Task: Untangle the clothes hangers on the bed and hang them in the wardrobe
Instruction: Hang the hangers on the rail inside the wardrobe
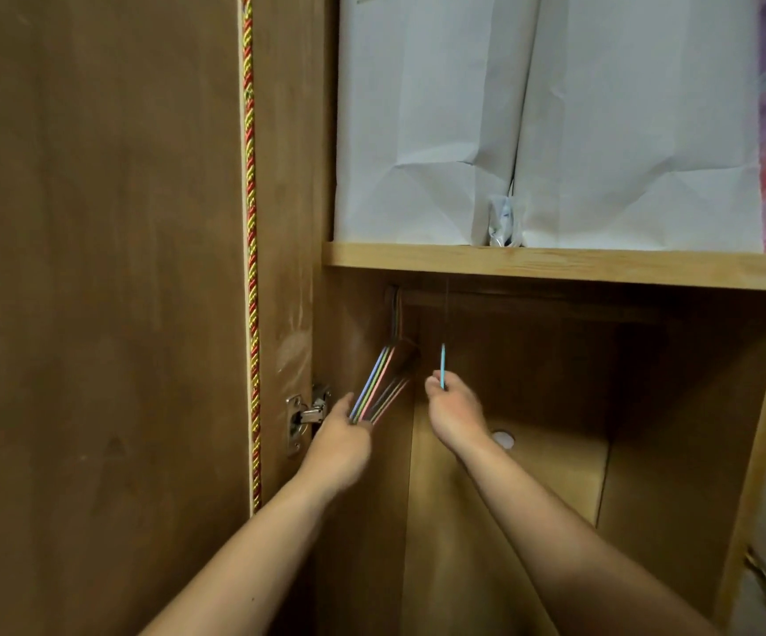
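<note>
I look into an open wooden wardrobe. A dark rail [527, 301] runs under the shelf. Several thin coloured hangers [383, 381] hang bunched at the rail's left end, against the side wall. My left hand [342, 440] is closed around their lower ends. My right hand [452, 406] pinches a single light-blue hanger [442, 360], seen edge-on, whose thin hook rises toward the rail to the right of the bunch. Whether its hook rests on the rail I cannot tell.
A pale wooden shelf [555, 263] above the rail carries two large white paper bags [427, 130]. The open door [96, 268] stands at left with a metal hinge [305, 417] and a red-and-gold cord [250, 222]. A vertical divider [757, 475] bounds the compartment at right.
</note>
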Available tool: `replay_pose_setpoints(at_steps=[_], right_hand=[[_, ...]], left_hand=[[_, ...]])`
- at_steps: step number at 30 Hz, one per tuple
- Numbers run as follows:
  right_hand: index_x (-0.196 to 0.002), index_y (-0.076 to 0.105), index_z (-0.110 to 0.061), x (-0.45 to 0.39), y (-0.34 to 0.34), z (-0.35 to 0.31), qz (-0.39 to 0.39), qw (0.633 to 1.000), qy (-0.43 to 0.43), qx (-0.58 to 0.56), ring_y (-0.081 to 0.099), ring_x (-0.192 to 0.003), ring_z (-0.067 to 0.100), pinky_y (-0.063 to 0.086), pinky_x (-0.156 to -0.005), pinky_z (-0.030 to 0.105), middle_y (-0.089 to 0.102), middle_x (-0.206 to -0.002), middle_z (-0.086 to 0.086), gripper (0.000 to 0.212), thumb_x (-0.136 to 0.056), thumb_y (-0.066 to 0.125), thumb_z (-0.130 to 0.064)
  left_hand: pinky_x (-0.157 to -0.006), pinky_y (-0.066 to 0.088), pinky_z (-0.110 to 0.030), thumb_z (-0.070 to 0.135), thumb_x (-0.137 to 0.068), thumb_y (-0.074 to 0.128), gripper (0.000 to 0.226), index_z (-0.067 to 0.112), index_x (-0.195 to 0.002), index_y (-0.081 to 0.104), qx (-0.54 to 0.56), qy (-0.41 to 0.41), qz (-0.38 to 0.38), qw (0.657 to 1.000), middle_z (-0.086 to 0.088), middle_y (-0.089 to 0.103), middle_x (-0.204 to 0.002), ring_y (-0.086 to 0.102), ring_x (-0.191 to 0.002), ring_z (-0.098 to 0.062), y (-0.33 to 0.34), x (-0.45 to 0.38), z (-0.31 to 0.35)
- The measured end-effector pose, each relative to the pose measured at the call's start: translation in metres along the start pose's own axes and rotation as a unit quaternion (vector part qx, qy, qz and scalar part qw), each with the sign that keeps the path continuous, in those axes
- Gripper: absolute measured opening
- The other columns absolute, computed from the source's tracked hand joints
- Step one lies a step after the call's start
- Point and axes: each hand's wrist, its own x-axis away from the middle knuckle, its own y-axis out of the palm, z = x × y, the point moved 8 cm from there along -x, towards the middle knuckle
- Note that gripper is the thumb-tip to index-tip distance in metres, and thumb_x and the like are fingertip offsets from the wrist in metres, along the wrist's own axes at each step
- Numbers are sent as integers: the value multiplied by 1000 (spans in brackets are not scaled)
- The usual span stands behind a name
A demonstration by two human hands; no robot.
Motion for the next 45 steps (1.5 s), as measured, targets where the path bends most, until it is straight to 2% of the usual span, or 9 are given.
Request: replay_pose_setpoints(at_steps=[4, 18, 20, 24, 27, 29, 32, 38, 45], right_hand=[[-135, 49, -22, 4, 45, 8, -36, 994, -9, 102, 49, -125, 36, 38, -104, 39, 52, -132, 17, 42, -103, 30, -43], [-154, 20, -12, 23, 101, -6, -142, 982, 1, 121, 36, -139, 40, 32, -114, 42, 31, -150, 25, 65, -102, 34, -48], [-155, 19, -10, 33, 93, -5, -123, 986, -3, 112, 34, -140, 37, 31, -113, 39, 30, -151, 23, 64, -103, 37, -42], [-136, 48, -16, 71, 72, 4, -46, 997, -16, 54, 47, -127, 34, 37, -105, 37, 48, -134, 13, 38, -99, 46, -24], [-119, 56, -18, 101, 76, 26, -74, 997, 6, 25, 52, -119, 30, 39, -98, 32, 55, -123, 9, 27, -92, 51, -14], [-112, 59, -17, 117, 81, 37, -90, 996, 16, 18, 55, -113, 29, 40, -92, 30, 58, -115, 6, 26, -89, 50, -8], [-95, 62, -19, 159, 104, 53, -155, 988, 18, -2, 59, -99, 29, 44, -85, 31, 59, -98, -1, 31, -83, 43, 1], [-63, 63, -15, 331, 165, 89, -364, 929, 25, -64, 65, -80, 33, 55, -77, 42, 66, -76, 5, 36, -70, 40, 12], [-72, 68, -7, 618, 166, 67, -622, 778, -88, -5, 56, -76, 26, 44, -68, 30, 60, -73, 2, 33, -76, 42, 13]], left_hand=[[-108, 31, -27, 34, -103, 46, 60, 22, -157, 21, 39, -33, -18, 999, -5, 42, -152, 47, -129, -19, -1, 5, 1], [-121, 23, -37, 50, -101, 43, 69, 19, -157, 18, 115, -79, -13, 990, -3, 32, -158, 32, -144, -19, -1, 10, -17], [-120, 25, -38, 49, -101, 44, 67, 16, -156, 24, 109, -82, -15, 991, -3, 36, -155, 34, -143, -20, -3, 15, -19], [-116, 31, -36, 48, -97, 48, 54, 19, -143, 50, 84, -95, -18, 992, 1, 51, -144, 48, -132, -19, -6, 35, -35], [-92, 42, -23, 31, -102, 50, 15, 26, -107, 63, 47, -115, 1, 992, 4, 65, -111, 58, -108, -11, -14, 74, -49], [-86, 46, -25, 22, -102, 50, 18, 20, -106, 68, 38, -135, 28, 990, -3, 69, -109, 62, -107, -17, -24, 101, -61], [-78, 48, -30, 15, -102, 48, 23, 8, -112, 68, 78, -178, 86, 977, -11, 70, -105, 63, -95, -24, -40, 165, -90], [-71, 48, -34, 12, -100, 47, 22, 12, -94, 68, 122, -268, 288, 911, -9, 71, -85, 60, -74, -19, -83, 359, -163], [-55, 41, -23, 17, -100, 47, 18, 14, -97, 65, 154, -358, 507, 769, -1, 67, -76, 59, -61, -18, -93, 684, -211]])
